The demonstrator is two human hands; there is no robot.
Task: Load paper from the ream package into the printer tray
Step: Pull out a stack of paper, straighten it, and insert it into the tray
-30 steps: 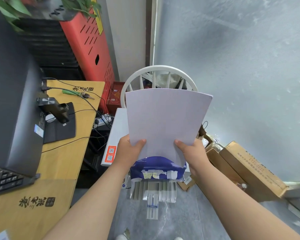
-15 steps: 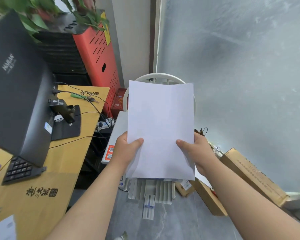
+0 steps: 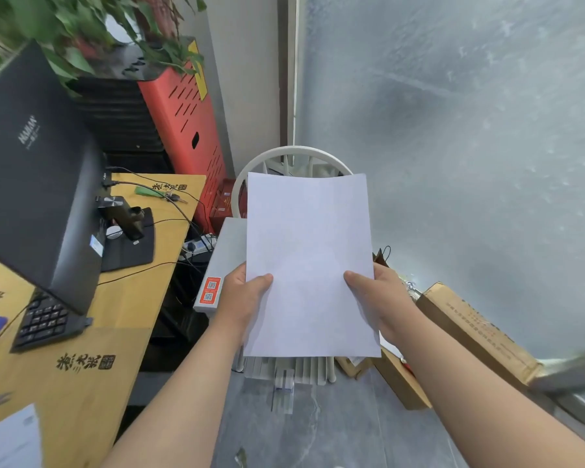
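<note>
A stack of white paper (image 3: 309, 261) is held upright in front of me, above the printer. My left hand (image 3: 242, 300) grips its left edge, thumb on the front. My right hand (image 3: 377, 300) grips the right edge the same way. The grey-white printer (image 3: 225, 261) shows to the left of the sheets, with a red QR sticker on its front. Its ribbed white tray (image 3: 287, 368) sticks out below the paper's bottom edge. The ream package is hidden behind the paper.
A wooden desk (image 3: 81, 366) on the left carries a black monitor (image 3: 38, 184) and keyboard (image 3: 44, 324). A white chair back (image 3: 291, 157) rises behind the printer. Cardboard boxes (image 3: 473, 329) lie on the floor at right, beside a frosted glass wall.
The paper has come fully out of the blue ream package and risen; the package is now hidden behind it. The sheets hang straighter, and my view has tilted up.
</note>
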